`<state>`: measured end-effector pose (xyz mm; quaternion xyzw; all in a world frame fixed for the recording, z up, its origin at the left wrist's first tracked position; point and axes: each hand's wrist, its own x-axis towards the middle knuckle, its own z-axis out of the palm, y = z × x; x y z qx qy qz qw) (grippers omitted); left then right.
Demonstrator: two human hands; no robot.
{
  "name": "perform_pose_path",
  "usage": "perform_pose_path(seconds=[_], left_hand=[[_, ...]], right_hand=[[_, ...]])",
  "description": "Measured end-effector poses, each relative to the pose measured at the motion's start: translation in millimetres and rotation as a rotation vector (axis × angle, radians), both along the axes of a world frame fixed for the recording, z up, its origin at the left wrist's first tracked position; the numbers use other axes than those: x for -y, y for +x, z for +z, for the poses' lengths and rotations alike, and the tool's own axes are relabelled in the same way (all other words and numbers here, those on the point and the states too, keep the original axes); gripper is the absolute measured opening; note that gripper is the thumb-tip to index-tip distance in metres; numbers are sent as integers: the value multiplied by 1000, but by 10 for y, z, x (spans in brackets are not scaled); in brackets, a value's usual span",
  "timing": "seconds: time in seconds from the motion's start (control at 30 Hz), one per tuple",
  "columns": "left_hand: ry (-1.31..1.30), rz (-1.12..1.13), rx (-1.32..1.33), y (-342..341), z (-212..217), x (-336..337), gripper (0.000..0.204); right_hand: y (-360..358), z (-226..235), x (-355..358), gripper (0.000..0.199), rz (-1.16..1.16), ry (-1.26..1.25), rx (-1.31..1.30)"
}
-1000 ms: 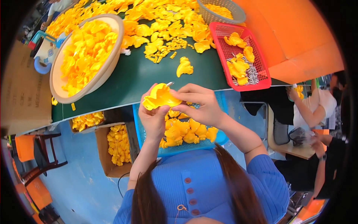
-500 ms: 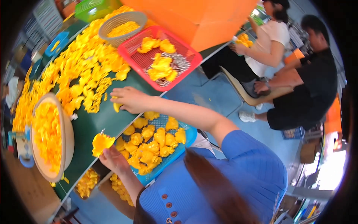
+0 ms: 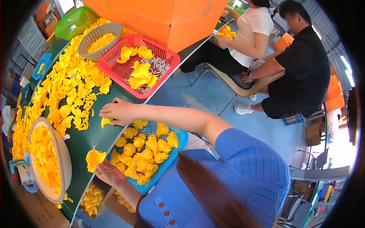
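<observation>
At the left, a large round cream plastic basin (image 3: 65, 163), heaped with yellow plastic pieces, stands on the green-topped bench (image 3: 85, 138). Beyond it, a broad scatter of loose, curved yellow plastic pieces (image 3: 61, 87) covers the far part of the bench, with a green plastic basket (image 3: 76, 23) at its far end. Near the bench's near edge, the left hand (image 3: 108, 171) pinches a cupped, glossy yellow shell (image 3: 95, 161) between thumb and fingers — a thin silver pin stands up from it. Farther off, a round grey perforated basket (image 3: 87, 41) holds small yellow bits. The right hand (image 3: 121, 112) reaches over the bench, its fingers bent down on a small yellow piece (image 3: 106, 122); they partly cover it, so I cannot tell whether it is gripped. Beyond that hand, a rectangular red plastic basket (image 3: 118, 70) holds yellow pieces and many silver metal cylinders. Just below the bench's near edge, a light-blue plastic basket (image 3: 184, 142) is filled with rounded yellow parts. A big orange box (image 3: 197, 26) stands behind the red one — farther right are a seated person in a white top (image 3: 253, 32) and another in black (image 3: 304, 68).
</observation>
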<state>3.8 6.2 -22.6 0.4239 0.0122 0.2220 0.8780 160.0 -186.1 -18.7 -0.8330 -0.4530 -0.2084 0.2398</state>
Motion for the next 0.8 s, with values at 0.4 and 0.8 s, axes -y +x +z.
perform_pose_path(seconds=[0.4,0.8], left_hand=[[-65,-1,-7,16,-52,-41,33],[92,3,-76,-82,79,-16,55]], right_hand=[[12,55,30,46,83,47,-247],[-105,257,-59,45,-89,443,-550]])
